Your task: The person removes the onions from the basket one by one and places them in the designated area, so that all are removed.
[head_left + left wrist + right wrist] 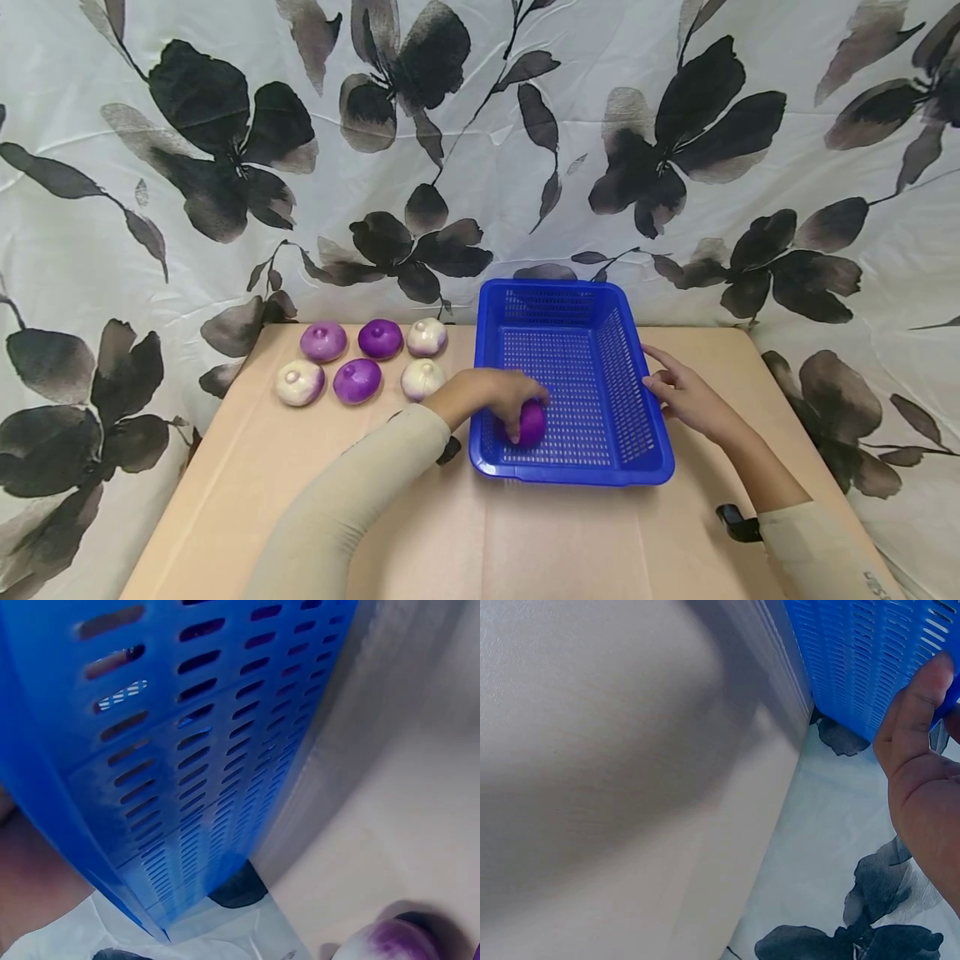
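Inside the blue plastic basket (555,476), near its front left corner, my left hand (501,393) grips a purple onion (533,423) from above. My right hand (686,398) pinches the basket's right rim; in the right wrist view its fingers (922,697) lie against the outside of the slotted wall. Through the left wrist camera the basket's side (195,750) fills much of the picture and hides most of the left hand. Left of the basket, several onions stand in two rows, among them a purple one (357,381) and a whitish one (423,379).
The table (555,542) has a beige cover. Behind it hangs a white cloth (525,242) with dark flowers, close to the basket's far end. A dark wrist device (738,523) sits by the right sleeve.
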Tool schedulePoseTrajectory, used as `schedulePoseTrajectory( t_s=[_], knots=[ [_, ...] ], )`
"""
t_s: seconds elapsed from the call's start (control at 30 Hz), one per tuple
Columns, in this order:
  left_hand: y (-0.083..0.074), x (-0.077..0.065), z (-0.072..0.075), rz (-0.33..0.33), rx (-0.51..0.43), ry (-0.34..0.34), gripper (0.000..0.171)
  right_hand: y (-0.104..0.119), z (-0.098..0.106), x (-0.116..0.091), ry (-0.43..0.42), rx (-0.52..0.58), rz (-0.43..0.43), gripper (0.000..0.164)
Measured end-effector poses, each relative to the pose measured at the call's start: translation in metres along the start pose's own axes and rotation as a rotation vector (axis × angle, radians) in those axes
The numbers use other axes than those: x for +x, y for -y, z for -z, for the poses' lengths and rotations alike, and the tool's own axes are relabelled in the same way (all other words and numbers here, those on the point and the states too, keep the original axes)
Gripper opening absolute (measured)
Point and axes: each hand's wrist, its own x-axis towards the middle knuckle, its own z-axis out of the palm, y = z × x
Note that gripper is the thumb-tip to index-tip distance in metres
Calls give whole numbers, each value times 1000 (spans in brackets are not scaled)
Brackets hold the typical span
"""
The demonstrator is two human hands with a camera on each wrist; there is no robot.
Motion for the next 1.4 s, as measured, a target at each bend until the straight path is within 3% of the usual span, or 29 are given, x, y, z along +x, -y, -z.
schedulePoseTrajectory(
  t_s=[0.27, 0.47, 0.67, 0.87, 1.1, 1.4],
  knots=[
    [5, -2, 3, -104, -72, -149, 73, 3, 4, 1, -5, -22, 10, 66],
    [6, -12, 10, -185, -102, -257, 75, 4, 5, 0, 1, -11, 11, 66],
    [8, -27, 10, -211, -154, -342, 75, 1, 4, 0, 7, 2, 18, 66],
    [4, -52, 16, -210, -224, -426, 78, 0, 4, -1, 6, 5, 22, 65],
    [1, -93, 31, -180, -243, -536, 79, 0, 2, -1, 9, 14, 23, 66],
    [31, -146, 28, -106, -302, -720, 81, -1, 1, 0, 17, 18, 22, 67]
  ],
)
